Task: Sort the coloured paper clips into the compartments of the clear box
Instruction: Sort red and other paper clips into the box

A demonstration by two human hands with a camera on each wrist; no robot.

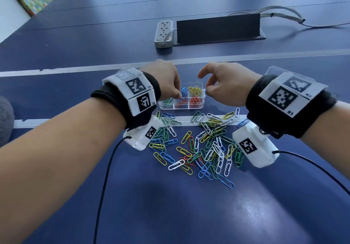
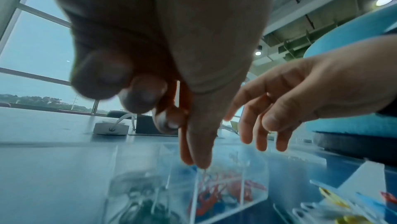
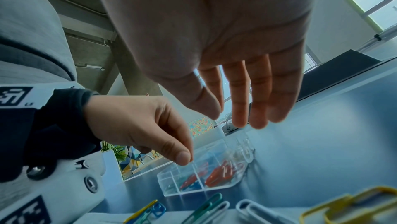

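Both hands hover over the clear box (image 1: 181, 98), which sits on the tabletop (image 1: 75, 40) just beyond the loose pile of clips (image 1: 198, 147) — near enough that each transfer is a short reach.

Left hand (image 1: 166, 80): thumb and forefinger pressed together, tips directly above the middle of the box, the other fingers curled into the palm. The left wrist view shows the two fingertips (image 2: 197, 156) closed over the dividers; whether a clip sits in that grip is too fine to tell. The pose suits releasing a clip straight down into one compartment.

Right hand (image 1: 223, 84): fingers relaxed and apart, holding nothing, held over the right edge of the box — probably free for the next pick.

Box contents, by compartment: green at near left, red at near right, yellow at far right, blue at far middle; the near middle appears to hold red mixed with blue. Much of the work remains, judging by the pile.

Beyond lie a power strip (image 1: 163, 33) and a black stand (image 1: 217, 29).
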